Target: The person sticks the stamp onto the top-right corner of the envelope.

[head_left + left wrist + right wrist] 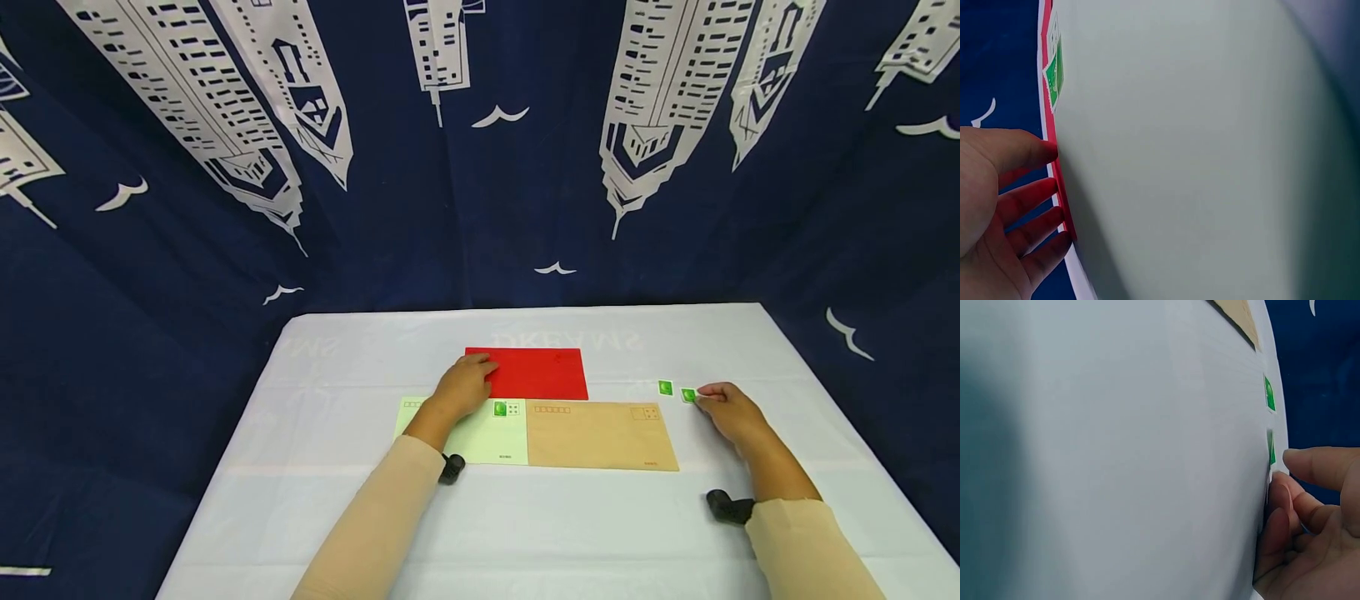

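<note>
My left hand [461,387] rests its fingertips on the left end of a red envelope [540,373]; in the left wrist view its fingers [1032,200] look nearly straight. Partly under that forearm lies a pale green envelope [487,437] with a green stamp [500,409] at its upper right. My right hand [731,411] is at the right edge of a small green stamp [688,396]. The right wrist view shows a gap between its thumb [1319,464] and fingers, beside that stamp [1272,448]. Another loose green stamp [665,387] lies just to the left.
A brown envelope [600,437] lies right of the pale green one, below the red one. All lie on a white-covered table [570,533]. Behind hangs a dark blue cloth [450,208] printed with white buildings. A black wrist device [727,507] sits at my right wrist.
</note>
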A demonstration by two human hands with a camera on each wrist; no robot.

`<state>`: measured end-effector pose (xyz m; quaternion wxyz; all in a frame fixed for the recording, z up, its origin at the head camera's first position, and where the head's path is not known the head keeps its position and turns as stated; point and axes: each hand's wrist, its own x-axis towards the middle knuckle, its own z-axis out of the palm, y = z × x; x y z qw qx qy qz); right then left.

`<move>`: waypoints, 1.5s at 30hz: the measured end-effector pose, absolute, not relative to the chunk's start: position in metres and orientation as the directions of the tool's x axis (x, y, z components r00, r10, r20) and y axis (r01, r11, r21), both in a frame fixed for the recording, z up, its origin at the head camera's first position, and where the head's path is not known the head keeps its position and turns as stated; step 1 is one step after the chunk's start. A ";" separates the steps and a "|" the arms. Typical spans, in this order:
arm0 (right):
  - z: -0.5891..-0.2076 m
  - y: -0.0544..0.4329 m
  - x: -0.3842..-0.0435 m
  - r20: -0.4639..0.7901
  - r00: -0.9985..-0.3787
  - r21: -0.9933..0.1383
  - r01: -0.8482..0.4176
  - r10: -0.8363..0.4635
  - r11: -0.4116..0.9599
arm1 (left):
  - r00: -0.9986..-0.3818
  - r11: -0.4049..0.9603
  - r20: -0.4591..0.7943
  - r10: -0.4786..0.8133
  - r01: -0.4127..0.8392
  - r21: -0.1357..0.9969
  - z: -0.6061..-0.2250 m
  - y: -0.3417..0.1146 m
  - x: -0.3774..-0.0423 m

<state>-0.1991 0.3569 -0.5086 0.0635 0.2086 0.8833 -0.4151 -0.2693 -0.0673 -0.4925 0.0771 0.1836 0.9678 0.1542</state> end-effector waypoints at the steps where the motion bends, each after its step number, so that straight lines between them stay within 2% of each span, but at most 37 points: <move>1: -0.509 0.357 -0.199 -0.294 -0.902 -0.703 0.428 0.315 0.569 | -0.921 0.886 -0.101 0.377 0.327 0.328 -0.492 -0.067 -0.269; 15: -0.502 0.349 -0.201 -0.305 -0.885 -0.670 0.462 0.352 0.581 | -0.923 0.901 -0.121 0.366 0.319 0.296 -0.493 -0.064 -0.269; 27: -0.504 0.349 -0.201 -0.243 -0.917 -0.665 0.395 0.316 0.634 | -0.916 0.892 -0.133 0.378 0.322 0.317 -0.488 -0.068 -0.267; 37: -0.504 0.352 -0.201 -0.251 -0.910 -0.641 0.412 0.331 0.647 | -0.912 0.893 -0.144 0.385 0.329 0.307 -0.489 -0.067 -0.268; 45: -0.499 0.350 -0.199 -0.310 -0.884 -0.658 0.465 0.349 0.593 | -0.915 0.899 -0.157 0.372 0.313 0.306 -0.491 -0.067 -0.270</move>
